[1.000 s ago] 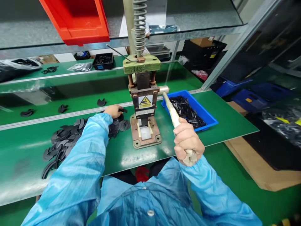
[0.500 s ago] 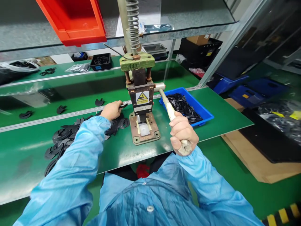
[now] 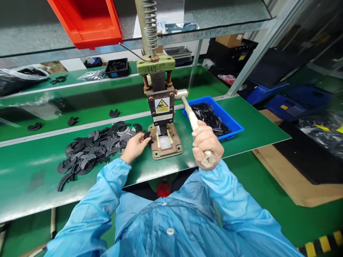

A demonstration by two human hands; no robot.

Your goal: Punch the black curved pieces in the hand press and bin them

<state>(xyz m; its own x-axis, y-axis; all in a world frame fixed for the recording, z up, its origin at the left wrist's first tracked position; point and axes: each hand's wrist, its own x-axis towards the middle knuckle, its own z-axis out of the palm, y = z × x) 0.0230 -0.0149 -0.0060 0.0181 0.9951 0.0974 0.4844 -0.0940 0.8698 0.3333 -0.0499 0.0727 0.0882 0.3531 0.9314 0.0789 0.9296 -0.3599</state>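
Observation:
Pinched in the fingers of my left hand (image 3: 136,145) is a small black plastic part (image 3: 147,135), held at the left edge of the base of a hand press (image 3: 162,107). My right hand (image 3: 208,145) is wrapped round the press's tape-covered lever (image 3: 190,113), which slopes down toward me. Under the ram, a pale metal block (image 3: 165,142) sits in the base. A heap of curved black parts (image 3: 99,144) lies on the green table to the left of the press. The fingers hide part of the held piece.
A blue tray (image 3: 232,134) of thin black pieces stands right of the press, behind the lever. Three curved parts, one of them a dark crescent (image 3: 114,113), lie beyond the metal rail. An orange bin (image 3: 93,39) hangs from the shelf above.
My left hand has moved from the heap rightward and toward me, bringing a black part to the press base. The right hand stays on the lever, nearly unmoved.

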